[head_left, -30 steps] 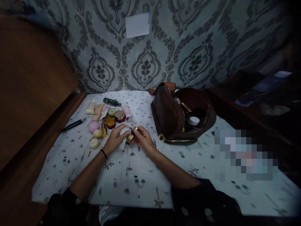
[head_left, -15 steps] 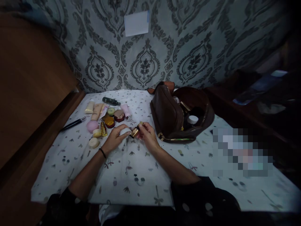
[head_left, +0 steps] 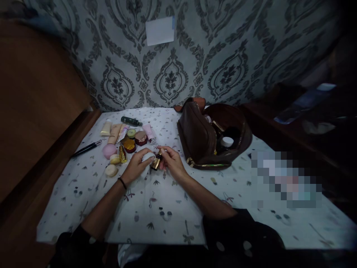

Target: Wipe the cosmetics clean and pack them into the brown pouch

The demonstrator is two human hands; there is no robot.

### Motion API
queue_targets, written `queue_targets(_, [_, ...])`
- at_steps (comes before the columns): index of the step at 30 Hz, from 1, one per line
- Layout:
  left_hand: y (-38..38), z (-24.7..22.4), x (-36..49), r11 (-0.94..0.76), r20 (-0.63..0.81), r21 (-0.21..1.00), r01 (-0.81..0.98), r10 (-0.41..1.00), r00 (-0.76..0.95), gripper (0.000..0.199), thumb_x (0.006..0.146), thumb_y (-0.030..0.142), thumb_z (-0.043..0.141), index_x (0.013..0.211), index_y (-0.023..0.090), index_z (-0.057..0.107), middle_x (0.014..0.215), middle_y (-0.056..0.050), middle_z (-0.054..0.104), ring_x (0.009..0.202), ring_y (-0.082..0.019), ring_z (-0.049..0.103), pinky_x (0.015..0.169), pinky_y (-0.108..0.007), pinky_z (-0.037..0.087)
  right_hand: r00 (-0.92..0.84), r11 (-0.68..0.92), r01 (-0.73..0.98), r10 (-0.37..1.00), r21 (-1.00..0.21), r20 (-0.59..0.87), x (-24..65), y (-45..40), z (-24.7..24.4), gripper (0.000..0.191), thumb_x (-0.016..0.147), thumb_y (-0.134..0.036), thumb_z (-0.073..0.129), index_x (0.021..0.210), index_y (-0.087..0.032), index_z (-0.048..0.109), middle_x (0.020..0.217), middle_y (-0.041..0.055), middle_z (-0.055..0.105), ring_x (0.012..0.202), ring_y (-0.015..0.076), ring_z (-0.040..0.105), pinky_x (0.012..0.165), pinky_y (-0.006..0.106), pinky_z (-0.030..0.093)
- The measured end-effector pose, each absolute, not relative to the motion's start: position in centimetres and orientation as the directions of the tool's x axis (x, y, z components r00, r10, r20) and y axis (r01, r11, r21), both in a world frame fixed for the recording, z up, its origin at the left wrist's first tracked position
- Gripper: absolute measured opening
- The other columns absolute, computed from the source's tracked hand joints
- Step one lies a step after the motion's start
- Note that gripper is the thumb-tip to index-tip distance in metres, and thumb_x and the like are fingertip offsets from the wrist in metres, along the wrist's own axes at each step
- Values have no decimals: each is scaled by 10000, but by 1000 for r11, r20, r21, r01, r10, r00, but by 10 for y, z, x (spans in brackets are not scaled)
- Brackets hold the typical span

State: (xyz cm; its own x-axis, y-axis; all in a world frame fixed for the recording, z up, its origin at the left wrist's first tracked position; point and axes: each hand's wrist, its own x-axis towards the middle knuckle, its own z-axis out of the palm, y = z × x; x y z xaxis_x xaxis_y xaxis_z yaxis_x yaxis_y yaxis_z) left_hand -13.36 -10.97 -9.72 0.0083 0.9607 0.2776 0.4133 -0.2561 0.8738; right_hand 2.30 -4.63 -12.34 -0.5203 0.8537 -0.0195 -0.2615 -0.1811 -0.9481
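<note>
My left hand [head_left: 137, 163] is closed around a bunched white cloth [head_left: 147, 158], pressed against a small gold and dark bottle [head_left: 155, 163]. My right hand [head_left: 172, 160] pinches the upper end of this bottle, which stands tilted between both hands above the table. Just left of my left hand lie a gold bottle [head_left: 122, 154], a pale round jar [head_left: 111, 171] and a yellowish jar [head_left: 115, 159]. Beyond the hands sit an amber jar [head_left: 129, 145], a dark red jar with a shiny lid [head_left: 141, 137] and a pink tube [head_left: 149, 133].
An open brown leather bag [head_left: 192, 130] stands to the right, with a white-lidded container [head_left: 227, 142] inside. A pink ball-shaped item [head_left: 109, 150], a black pen-like item [head_left: 87, 148], a green bottle [head_left: 131, 121] and several tubes lie left. A patterned wall [head_left: 170, 80] rises behind.
The bottle has turned more upright, its gold end now pointing down. My right hand has shifted its fingers along the bottle's upper end, and my left hand keeps the cloth.
</note>
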Motion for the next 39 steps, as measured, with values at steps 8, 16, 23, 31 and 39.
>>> queue_targets(8, [-108, -101, -134, -259, 286, 870, 419, 958, -2, 274, 895, 433, 587, 925, 164, 632, 899, -35, 659, 864, -189, 595, 826, -288, 450, -563, -136, -174, 826, -975, -15, 22, -49, -125, 485, 755, -601, 661, 1004, -189, 598, 491, -73, 536, 355, 101, 496, 312, 186, 320])
queue_targets(16, [-109, -100, -135, -273, 298, 857, 437, 955, 12, 289, 880, 450, 613, 919, 165, 641, 898, -35, 654, 878, -193, 598, 838, -291, 449, -529, -89, -154, 849, -984, 6, 23, -49, -123, 417, 749, -595, 652, 871, -208, 555, 506, -70, 543, 362, 97, 487, 320, 189, 301])
queue_targets(23, [-110, -97, -134, -265, 265, 853, 449, 962, 64, 314, 898, 469, 595, 917, 158, 640, 890, -40, 646, 864, -191, 591, 824, -288, 449, -444, -77, -162, 896, -984, 3, 25, -43, -121, 451, 724, -641, 651, 777, -221, 495, 478, -76, 520, 359, 100, 471, 335, 203, 302])
queue_targets(31, [-112, -94, -133, -264, 233, 844, 466, 965, 124, 329, 894, 485, 596, 902, 162, 654, 887, -46, 661, 855, -196, 598, 801, -286, 449, -351, -69, -165, 936, -984, -7, 26, -40, -125, 456, 743, -652, 631, 751, -230, 458, 460, -86, 485, 360, 96, 445, 349, 204, 281])
queue_targets(39, [-113, -91, -127, -273, 206, 849, 452, 960, 192, 331, 910, 487, 565, 903, 168, 651, 926, -57, 682, 888, -210, 615, 847, -303, 457, -400, -29, -138, 916, -990, 29, 25, -39, -128, 450, 732, -633, 653, 899, -224, 563, 588, -71, 535, 386, 96, 488, 342, 210, 296])
